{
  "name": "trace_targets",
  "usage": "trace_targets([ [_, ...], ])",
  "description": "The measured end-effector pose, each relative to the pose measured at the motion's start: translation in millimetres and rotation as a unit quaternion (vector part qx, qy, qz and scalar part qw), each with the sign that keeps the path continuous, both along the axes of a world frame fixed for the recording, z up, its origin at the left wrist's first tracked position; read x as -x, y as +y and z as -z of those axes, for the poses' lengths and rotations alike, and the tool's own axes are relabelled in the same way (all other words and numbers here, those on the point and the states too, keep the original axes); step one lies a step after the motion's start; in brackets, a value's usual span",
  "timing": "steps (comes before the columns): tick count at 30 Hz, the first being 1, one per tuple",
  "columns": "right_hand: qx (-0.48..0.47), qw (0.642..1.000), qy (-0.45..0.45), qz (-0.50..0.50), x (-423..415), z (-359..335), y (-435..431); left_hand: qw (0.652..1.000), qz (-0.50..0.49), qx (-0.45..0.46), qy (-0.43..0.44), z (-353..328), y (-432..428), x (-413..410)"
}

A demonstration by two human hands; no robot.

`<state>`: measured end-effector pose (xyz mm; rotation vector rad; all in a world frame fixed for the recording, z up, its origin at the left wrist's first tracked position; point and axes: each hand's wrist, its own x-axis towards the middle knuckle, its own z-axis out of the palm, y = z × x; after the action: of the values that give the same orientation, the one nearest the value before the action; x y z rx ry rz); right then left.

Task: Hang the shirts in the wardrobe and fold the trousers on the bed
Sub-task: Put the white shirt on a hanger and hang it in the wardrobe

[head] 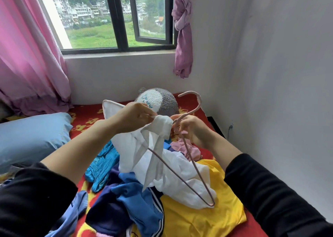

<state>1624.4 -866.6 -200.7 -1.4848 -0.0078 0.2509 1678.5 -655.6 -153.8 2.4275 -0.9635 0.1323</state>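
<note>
- One pink curtain is seen hanging at the left of the window, and a second curtain is knotted at its right.
- One blue pillow is laid at the left of the bed.
- One teal garment and one navy-and-blue garment are heaped on the bed; how many pieces lie beneath cannot be counted with certainty.
- The left hand is raised over the heap, forearm bare, with an edge of cloth pinched between thumb and fingertips.
- One white shirt is held up by that pinch, its lower part trailing onto the heap.
- One plush toy is placed behind the hands.
- One pink hanger is tilted, hook upward, one shoulder threaded into the shirt.
- The right hand is curled round the hanger's neck.
- One yellow garment is spread beneath.
</note>
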Motion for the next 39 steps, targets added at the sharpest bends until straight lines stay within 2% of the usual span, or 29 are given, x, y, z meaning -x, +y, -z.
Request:
trace_targets([
  [2, 0.094, 0.993, -0.007, -0.078, -1, 2, 0, 1.0, 0.018, 0.018, 0.01, -4, -2, 3],
  [4, 0.122, 0.986, -0.013, -0.114, -2, 5, 8, 0.999, 0.026, 0.036, 0.024, -8, -5, 6],
  [6, 0.14, 0.987, -0.044, -0.06, -5, 7, 19, 0.998, 0.023, 0.048, 0.04, -12, -6, 9],
  [9, 0.3, 0.945, -0.126, 0.042, -20, 14, 24, 0.995, 0.023, 0.068, 0.067, -16, -4, 12],
  [12, 0.357, 0.919, -0.158, 0.051, -24, 18, 24, 0.994, 0.013, 0.068, 0.086, -18, 3, 12],
  [13, 0.336, 0.927, -0.156, 0.053, -24, 18, 24, 0.993, 0.009, 0.071, 0.093, -18, 6, 12],
  [15, 0.224, 0.965, -0.122, 0.057, -20, 12, 27, 0.992, -0.002, 0.078, 0.097, -18, 9, 12],
  [17, 0.129, 0.988, -0.079, 0.008, -17, 8, 28, 0.993, -0.012, 0.083, 0.086, -19, 13, 12],
  [19, 0.113, 0.989, -0.076, -0.053, -15, 5, 28, 0.994, -0.017, 0.077, 0.079, -18, 17, 11],
  [21, 0.223, 0.965, -0.111, -0.076, -16, 3, 23, 0.994, -0.024, 0.069, 0.08, -15, 21, 8],
  [22, 0.321, 0.934, -0.138, -0.068, -17, 4, 18, 0.994, -0.029, 0.066, 0.078, -13, 22, 7],
  [24, 0.506, 0.849, -0.152, -0.021, -22, 14, 3, 0.995, -0.037, 0.067, 0.07, -11, 26, 6],
  [26, 0.574, 0.81, -0.11, 0.047, -23, 27, -18, 0.995, -0.049, 0.072, 0.057, -11, 31, 5],
  [28, 0.588, 0.8, -0.078, 0.09, -17, 37, -36, 0.994, -0.075, 0.072, 0.039, -11, 38, 3],
  [33, 0.55, 0.82, -0.025, 0.157, -13, 45, -59, 0.983, -0.172, 0.062, -0.027, -4, 51, -3],
  [37, 0.409, 0.884, 0.001, 0.228, -10, 45, -63, 0.97, -0.225, 0.062, -0.064, -3, 47, 1],
  [39, 0.352, 0.904, -0.01, 0.243, -7, 42, -60, 0.967, -0.237, 0.07, -0.069, 0, 47, 1],
])
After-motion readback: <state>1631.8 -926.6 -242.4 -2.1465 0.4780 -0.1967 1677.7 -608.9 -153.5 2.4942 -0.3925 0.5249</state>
